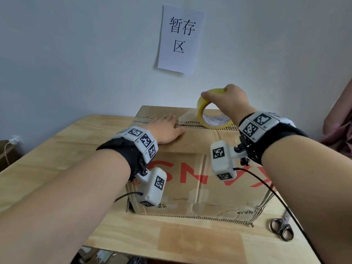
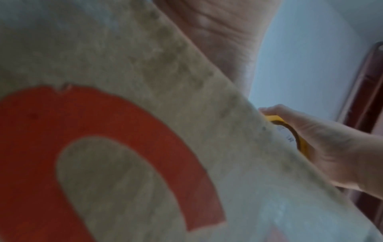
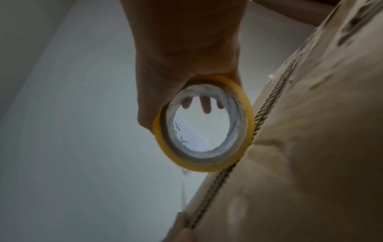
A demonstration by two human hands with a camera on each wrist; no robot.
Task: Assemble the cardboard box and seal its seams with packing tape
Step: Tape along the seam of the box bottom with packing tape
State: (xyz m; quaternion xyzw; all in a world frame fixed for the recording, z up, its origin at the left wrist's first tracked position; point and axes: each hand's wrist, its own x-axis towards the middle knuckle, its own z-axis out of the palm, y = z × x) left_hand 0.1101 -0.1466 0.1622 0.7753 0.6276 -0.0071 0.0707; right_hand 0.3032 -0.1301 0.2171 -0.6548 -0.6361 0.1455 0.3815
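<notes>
The cardboard box [image 1: 198, 166] stands on the wooden table [image 1: 57, 141], its top flaps folded shut along a centre seam. The left hand [image 1: 167, 130] presses flat on that seam with straight fingers; the right hand [image 1: 228, 103] grips the yellow tape roll [image 1: 207, 115], upright on the seam beside it. Scissors [image 1: 282, 228] lie near the box's right corner. A paper sign [image 1: 181, 39] hangs on the wall just behind the box.

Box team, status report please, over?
Left hand flat on box flaps. Right hand grips tape roll at seam. Scissors lie aside, nothing blocking.
</notes>
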